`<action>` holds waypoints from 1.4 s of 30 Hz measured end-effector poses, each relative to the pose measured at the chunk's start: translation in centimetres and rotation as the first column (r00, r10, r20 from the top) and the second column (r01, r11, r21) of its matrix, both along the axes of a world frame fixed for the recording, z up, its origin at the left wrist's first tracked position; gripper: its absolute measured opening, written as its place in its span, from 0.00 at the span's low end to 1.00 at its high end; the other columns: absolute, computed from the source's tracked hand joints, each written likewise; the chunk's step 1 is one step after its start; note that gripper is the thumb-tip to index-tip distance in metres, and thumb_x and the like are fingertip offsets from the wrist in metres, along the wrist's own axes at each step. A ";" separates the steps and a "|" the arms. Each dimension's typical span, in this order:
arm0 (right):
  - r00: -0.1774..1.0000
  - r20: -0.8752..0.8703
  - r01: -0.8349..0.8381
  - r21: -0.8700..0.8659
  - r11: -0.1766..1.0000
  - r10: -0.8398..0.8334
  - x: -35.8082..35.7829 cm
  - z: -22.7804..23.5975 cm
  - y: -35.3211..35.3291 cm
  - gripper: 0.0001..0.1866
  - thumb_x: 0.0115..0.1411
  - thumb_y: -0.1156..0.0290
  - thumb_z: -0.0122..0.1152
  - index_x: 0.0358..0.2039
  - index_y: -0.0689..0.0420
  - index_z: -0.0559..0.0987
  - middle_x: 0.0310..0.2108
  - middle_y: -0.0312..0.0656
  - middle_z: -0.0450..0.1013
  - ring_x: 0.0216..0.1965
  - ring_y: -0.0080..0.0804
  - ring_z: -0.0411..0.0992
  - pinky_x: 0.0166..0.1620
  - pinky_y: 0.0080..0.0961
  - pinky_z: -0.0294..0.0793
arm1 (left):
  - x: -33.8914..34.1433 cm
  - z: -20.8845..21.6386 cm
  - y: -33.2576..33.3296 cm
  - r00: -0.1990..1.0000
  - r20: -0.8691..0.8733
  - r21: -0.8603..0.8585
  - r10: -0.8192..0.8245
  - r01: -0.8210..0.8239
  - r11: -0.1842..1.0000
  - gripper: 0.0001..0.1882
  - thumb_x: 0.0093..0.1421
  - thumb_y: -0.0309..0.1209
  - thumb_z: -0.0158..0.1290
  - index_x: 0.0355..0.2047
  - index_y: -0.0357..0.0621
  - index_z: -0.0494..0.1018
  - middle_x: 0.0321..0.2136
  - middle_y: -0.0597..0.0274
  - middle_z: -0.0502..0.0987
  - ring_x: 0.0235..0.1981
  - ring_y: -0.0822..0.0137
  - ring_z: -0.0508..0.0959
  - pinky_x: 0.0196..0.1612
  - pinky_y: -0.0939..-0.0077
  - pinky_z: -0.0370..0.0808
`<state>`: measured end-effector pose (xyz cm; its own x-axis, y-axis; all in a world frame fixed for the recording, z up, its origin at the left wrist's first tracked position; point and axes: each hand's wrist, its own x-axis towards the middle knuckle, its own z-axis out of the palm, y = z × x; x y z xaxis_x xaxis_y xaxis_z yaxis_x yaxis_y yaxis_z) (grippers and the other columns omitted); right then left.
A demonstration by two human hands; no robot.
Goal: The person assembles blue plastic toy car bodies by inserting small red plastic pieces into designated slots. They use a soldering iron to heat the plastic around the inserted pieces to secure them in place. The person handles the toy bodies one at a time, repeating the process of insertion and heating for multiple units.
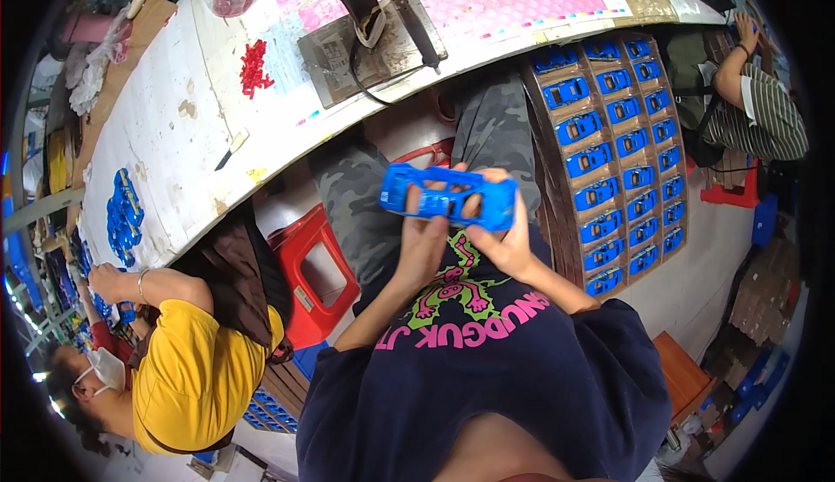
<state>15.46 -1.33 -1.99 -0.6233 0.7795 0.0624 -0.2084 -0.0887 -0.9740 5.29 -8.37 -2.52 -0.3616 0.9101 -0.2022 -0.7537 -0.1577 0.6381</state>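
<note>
Above my lap I hold a blue toy car body [401, 188] with both hands. It is a hollow shell with open window gaps, and some of my fingers show through them. My left hand [424, 247] grips it from the near side, left of its middle. Around its right end my right hand [513, 240] is closed, with the thumb on the near edge. Beyond the shell, at the table's edge, stands a bench press or similar tool on a metal base plate [326, 69]. Small red parts [254, 70] lie in a pile left of that plate.
On my right, a stack of cardboard trays [570, 251] holds rows of blue car bodies [589, 160]. The white table [196, 164] carries a knife [230, 151] and a heap of blue parts [124, 218]. A co-worker in yellow [187, 378] sits left, near a red stool [300, 317].
</note>
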 end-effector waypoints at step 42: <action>0.847 0.132 0.425 0.415 0.804 -0.516 2.7 0.9 28.2 0.17 0.55 0.72 0.47 0.45 0.63 0.62 0.25 0.41 0.70 0.18 0.18 0.63 0.19 0.12 0.61 | -21.3 4.5 4.6 -0.031 -0.999 0.047 0.036 -0.616 0.787 0.06 0.54 0.26 0.47 0.27 0.34 0.67 0.20 0.62 0.71 0.21 0.77 0.68 0.26 0.84 0.66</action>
<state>18.19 26.83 -1.10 -0.2162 0.9298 0.2980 0.0976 0.3243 -0.9409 -16.05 -3.80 2.02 -0.7086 0.5783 0.4044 0.6225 0.2425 0.7441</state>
